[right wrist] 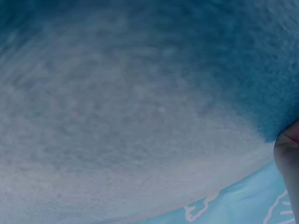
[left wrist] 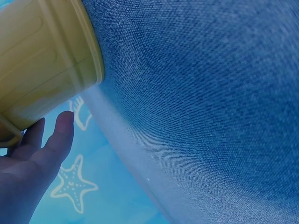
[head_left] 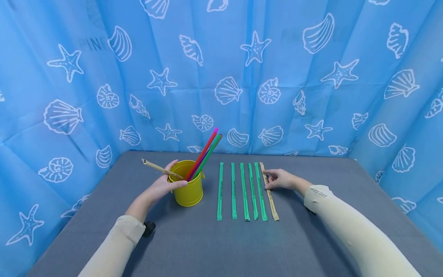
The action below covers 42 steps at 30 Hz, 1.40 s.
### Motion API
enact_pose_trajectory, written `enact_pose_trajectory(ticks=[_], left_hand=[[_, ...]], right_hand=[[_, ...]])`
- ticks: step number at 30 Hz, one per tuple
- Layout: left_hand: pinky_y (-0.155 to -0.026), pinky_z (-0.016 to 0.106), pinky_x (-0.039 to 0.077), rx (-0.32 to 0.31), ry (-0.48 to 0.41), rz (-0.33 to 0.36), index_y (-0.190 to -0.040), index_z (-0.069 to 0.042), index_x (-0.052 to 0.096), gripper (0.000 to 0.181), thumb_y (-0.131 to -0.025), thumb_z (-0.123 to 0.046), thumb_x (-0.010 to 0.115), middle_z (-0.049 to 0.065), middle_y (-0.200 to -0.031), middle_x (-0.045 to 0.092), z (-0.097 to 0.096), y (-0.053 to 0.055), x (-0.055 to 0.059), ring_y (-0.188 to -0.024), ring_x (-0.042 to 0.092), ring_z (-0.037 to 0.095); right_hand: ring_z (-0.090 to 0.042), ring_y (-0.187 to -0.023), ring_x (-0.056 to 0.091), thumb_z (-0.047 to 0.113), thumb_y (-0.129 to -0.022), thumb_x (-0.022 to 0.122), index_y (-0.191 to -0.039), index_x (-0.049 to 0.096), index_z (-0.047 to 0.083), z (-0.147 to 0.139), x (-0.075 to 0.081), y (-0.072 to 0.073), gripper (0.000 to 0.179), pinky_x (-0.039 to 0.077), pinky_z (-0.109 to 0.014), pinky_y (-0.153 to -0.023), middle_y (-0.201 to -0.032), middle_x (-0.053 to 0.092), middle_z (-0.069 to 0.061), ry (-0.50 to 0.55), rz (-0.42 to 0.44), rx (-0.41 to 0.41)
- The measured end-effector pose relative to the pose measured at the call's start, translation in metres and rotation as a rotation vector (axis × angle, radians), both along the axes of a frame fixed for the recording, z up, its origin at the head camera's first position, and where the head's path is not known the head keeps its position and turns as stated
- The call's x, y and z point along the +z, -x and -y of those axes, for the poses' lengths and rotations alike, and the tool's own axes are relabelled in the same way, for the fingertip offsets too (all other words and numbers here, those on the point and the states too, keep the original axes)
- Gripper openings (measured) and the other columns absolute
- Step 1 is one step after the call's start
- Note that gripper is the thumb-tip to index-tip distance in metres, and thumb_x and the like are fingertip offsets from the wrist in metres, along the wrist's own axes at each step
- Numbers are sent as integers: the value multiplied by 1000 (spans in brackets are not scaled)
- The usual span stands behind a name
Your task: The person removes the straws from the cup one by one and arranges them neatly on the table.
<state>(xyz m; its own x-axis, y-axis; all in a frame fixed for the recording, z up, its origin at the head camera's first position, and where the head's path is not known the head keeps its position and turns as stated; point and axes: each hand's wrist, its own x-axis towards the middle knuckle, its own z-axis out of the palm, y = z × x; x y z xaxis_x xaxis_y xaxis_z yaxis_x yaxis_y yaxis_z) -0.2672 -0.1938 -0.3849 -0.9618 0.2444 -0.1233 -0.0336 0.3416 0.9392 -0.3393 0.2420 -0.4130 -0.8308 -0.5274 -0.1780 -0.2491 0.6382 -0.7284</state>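
Note:
My left hand (head_left: 167, 183) grips a small yellow bucket (head_left: 189, 195) by its side, thumb near the front of the rim. In the left wrist view, curled fingers (left wrist: 60, 135) show beside the bucket's wall. A tan paper-wrapped straw (head_left: 160, 168) leans out over the bucket's left rim, above that hand. Red, purple and green straws (head_left: 211, 148) lean out to the right. My right hand (head_left: 282, 179) pinches the upper part of another tan wrapped straw (head_left: 272, 204) lying on the table. In the right wrist view only part of a finger (right wrist: 287, 149) shows, at the right edge.
Several green wrapped straws (head_left: 243, 192) lie side by side, running away from me, between the bucket and the right hand's straw. The table (head_left: 214, 246) has a grey cloth. A blue curtain (head_left: 221, 77) with white shells and starfish hangs behind it and at both sides.

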Motion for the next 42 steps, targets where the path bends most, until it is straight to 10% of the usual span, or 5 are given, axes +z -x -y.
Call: enact_pose_trajectory(ticks=[25,42], left_hand=[[-110,67,11,-10,6,-9,-156,-22,2,93,-91,-29,67,20,-154,21,-1,-3,2,-141,16,41],[-110,66,12,4,15,-6,-156,-23,2,93,-91,-30,69,19,-155,21,-1,-1,2,-141,17,41]], right_hand=[[-15,-66,47,11,-93,66,-142,30,-18,-1,1,-4,67,40,-30,-61,-79,56,-6,5,-11,-85],[-38,-106,59,19,-98,58,-142,40,-8,8,61,-39,54,50,-50,-86,-113,62,-20,139,-58,-219]])
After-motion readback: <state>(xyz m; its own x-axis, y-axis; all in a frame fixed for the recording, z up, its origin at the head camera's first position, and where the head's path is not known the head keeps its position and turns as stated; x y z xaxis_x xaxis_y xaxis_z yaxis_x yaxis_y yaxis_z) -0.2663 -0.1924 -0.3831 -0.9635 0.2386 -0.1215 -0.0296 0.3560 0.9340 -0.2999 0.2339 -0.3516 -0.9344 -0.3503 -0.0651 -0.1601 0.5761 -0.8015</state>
